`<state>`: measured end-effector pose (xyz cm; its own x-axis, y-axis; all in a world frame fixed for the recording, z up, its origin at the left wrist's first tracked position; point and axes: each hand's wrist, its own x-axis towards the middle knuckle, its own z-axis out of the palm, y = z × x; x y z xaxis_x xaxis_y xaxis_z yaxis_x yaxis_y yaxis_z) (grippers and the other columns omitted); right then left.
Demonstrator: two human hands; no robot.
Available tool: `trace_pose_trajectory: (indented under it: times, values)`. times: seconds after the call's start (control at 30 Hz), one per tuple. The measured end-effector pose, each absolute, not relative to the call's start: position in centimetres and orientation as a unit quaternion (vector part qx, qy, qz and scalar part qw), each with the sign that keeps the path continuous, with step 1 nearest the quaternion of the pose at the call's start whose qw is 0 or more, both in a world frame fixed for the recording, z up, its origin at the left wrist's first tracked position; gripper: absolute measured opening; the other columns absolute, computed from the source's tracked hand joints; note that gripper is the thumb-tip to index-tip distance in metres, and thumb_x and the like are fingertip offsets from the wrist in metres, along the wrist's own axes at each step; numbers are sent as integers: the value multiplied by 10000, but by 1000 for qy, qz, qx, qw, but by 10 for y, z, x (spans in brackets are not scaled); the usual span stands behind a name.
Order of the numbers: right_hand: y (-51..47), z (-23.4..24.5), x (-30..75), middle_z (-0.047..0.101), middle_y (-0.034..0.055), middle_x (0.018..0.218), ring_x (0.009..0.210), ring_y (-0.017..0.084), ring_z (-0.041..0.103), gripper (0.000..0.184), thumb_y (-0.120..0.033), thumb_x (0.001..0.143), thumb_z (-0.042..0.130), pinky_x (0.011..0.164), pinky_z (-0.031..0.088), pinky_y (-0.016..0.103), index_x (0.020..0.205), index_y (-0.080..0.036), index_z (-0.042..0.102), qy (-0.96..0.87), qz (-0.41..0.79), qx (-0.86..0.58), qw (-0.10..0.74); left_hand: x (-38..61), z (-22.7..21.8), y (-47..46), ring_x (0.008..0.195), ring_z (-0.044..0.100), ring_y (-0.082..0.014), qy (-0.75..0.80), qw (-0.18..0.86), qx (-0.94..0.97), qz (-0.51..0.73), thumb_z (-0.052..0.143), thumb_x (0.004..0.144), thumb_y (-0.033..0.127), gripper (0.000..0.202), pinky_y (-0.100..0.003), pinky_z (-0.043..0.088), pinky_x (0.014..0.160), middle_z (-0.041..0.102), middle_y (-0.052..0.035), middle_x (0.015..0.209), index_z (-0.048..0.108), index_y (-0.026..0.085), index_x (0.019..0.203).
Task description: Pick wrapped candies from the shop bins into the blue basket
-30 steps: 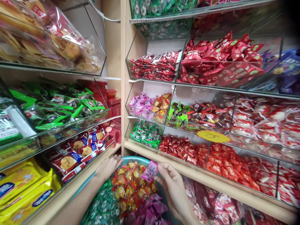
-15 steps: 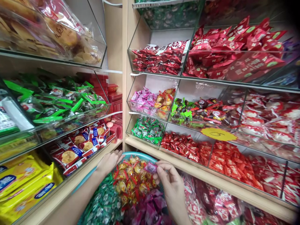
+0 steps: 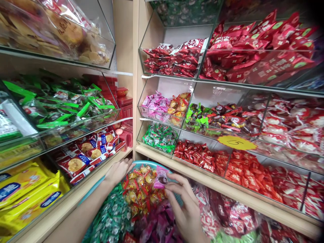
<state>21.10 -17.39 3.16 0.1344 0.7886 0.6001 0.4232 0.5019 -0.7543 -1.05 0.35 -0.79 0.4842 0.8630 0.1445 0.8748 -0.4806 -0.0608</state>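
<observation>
My right hand (image 3: 183, 199) holds a small pink-wrapped candy (image 3: 161, 177) at its fingertips, upright above the basket; a dark spot shows on the wrapper. Below it lie gold-and-red wrapped candies (image 3: 139, 192) in clear wrappers. My left hand (image 3: 119, 172) is at the far left rim of a teal basket (image 3: 144, 163), its fingers curled over the edge and partly hidden. Green-wrapped candies (image 3: 111, 216) fill the basket's left side, and purple-wrapped candies (image 3: 157, 226) lie at the front.
Wooden shelves meet in a corner behind the basket. A clear bin on the right holds pink packets (image 3: 155, 104) beside gold candies (image 3: 179, 106). Below are green candies (image 3: 159, 136) and red candies (image 3: 194, 153). Yellow packs (image 3: 32, 195) lie low left; bagged candies (image 3: 233, 216) sit low right.
The pink candy has turned upright and shows more of its face, and my right hand's fingers have spread a little. My left hand stays at the basket rim. The view has shifted slightly.
</observation>
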Motion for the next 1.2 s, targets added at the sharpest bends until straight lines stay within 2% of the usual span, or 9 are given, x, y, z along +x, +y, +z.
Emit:
trace_pose_trajectory:
  times: [0.23,0.4,0.57,0.8,0.9,0.97,1.07,1.2]
  values:
    - [-185,27,243,629,54,959,913,185,587,119,-217,877,516,805,436,279,889,-237,633,-684,242,-499,473,-10,-7,2,948,624,-225,-501,83,-861,-34,187,936,434,487,-329,488,779,645,-101,1031,548,182,1145]
    - [-194,13,260,616,25,851,804,165,581,170,-287,910,457,730,416,259,842,-224,599,-696,273,-553,368,-8,-7,2,946,624,-218,-509,66,-857,-38,213,933,439,463,-320,484,771,638,-97,1047,543,199,1153]
    - [-199,15,264,612,3,796,747,153,576,200,-264,903,439,669,382,238,786,-226,597,-721,276,-580,260,-9,-9,2,956,626,-220,-508,73,-857,-41,207,934,435,468,-329,489,792,642,-93,1041,541,195,1159]
    - [-186,3,260,657,4,790,720,137,585,201,-80,766,481,633,370,204,738,-216,627,-758,239,-590,140,-11,-9,3,986,616,-211,-517,55,-853,-47,234,934,403,439,-326,485,830,647,-100,1054,556,207,1160]
    - [-176,9,255,682,4,829,744,155,603,177,-84,687,577,621,371,206,746,-231,658,-758,242,-599,84,-12,-13,5,1016,605,-198,-516,59,-852,-69,264,925,416,412,-309,474,865,648,-81,1063,564,243,1147]
    - [-169,25,252,686,6,854,759,165,609,172,-124,682,623,631,377,212,792,-246,674,-768,232,-591,88,-13,-15,6,1018,606,-197,-514,58,-852,-78,276,920,427,405,-309,472,873,649,-78,1056,572,251,1133]
    - [-155,70,249,680,6,838,759,157,604,141,-195,778,577,653,379,218,847,-258,682,-802,177,-542,179,-12,-15,5,993,619,-208,-519,58,-849,-74,271,920,428,417,-319,487,847,656,-86,1021,583,238,1122]
    - [-115,153,248,665,8,757,671,141,569,189,-266,852,511,630,367,240,801,-227,689,-831,82,-481,267,-10,-12,4,974,630,-230,-521,71,-848,-63,249,927,395,437,-352,504,824,665,-105,1019,584,211,1139]
